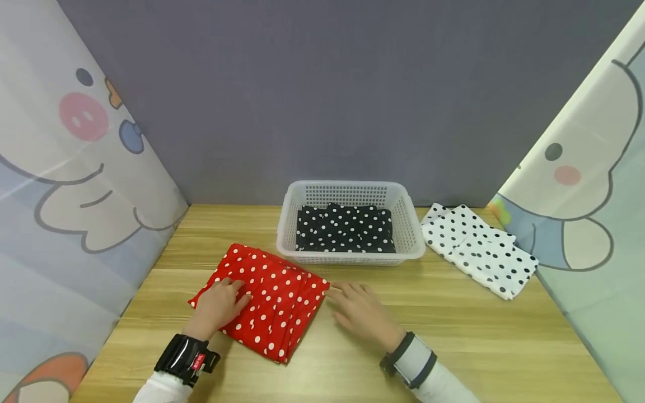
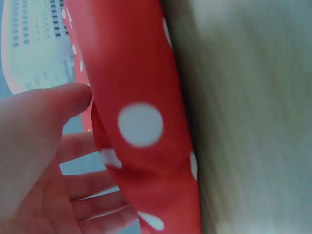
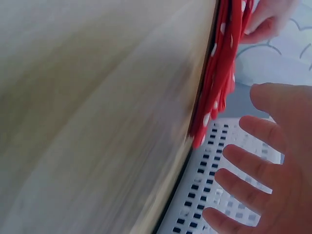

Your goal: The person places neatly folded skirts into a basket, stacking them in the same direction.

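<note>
A folded red cloth with white polka dots (image 1: 274,291) lies askew on the table, its layers stacked and edges uneven. On its left part rests my left hand (image 1: 218,302), thumb and fingertips touching the top layer; the left wrist view shows the fingers (image 2: 95,184) spread along the cloth's edge. My right hand (image 1: 360,312) is beside the cloth's right corner, fingertips close to it. In the right wrist view its fingers (image 3: 248,190) are spread and nearly straight, holding nothing, with the red cloth (image 3: 222,73) beyond them.
A white plastic basket (image 1: 353,258) stands behind the red cloth, with folded black polka-dot cloth (image 1: 345,228) inside. To its right lies a folded white cloth with black dots (image 1: 478,252). A grey panel (image 1: 322,101) rises at the back, and cartoon-printed sheets flank the wooden table (image 1: 478,341).
</note>
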`<state>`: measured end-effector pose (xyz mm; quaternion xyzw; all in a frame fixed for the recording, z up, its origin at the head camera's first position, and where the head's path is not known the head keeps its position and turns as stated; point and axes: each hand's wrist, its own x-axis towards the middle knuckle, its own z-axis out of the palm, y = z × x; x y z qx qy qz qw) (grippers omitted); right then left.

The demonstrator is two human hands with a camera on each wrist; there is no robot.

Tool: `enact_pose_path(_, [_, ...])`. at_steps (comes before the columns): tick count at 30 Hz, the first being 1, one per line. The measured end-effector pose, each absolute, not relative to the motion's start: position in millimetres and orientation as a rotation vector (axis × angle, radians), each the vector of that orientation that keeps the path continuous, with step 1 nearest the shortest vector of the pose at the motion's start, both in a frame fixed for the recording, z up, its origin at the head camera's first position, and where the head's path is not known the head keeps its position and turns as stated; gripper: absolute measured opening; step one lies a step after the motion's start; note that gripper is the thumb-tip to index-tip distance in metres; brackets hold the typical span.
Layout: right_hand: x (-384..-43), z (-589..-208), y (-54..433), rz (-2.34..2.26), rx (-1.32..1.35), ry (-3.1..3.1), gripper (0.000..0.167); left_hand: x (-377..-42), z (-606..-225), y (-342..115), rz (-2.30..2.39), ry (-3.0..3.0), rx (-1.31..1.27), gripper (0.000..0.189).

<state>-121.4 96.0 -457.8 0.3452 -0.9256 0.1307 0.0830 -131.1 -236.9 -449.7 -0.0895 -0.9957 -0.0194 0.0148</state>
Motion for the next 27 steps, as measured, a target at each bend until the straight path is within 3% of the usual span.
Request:
enact_pose_path(14, [-122, -459, 76, 0.275, 1.066, -2.875, 0.043, -105, -455, -205, -0.225, -3.053, -0.389, 0.041])
enact_pose_path(21, [-124, -467, 87, 0.273, 1.022, -2.931, 0.044, -100, -456, -197, -0.267, -2.948, -0.520, 0.028])
enact_pose_path(27, [-122, -471, 101, 0.291, 1.002, -2.930, 0.046, -99, -458, -193, -0.199, -2.962, -0.585, 0.034])
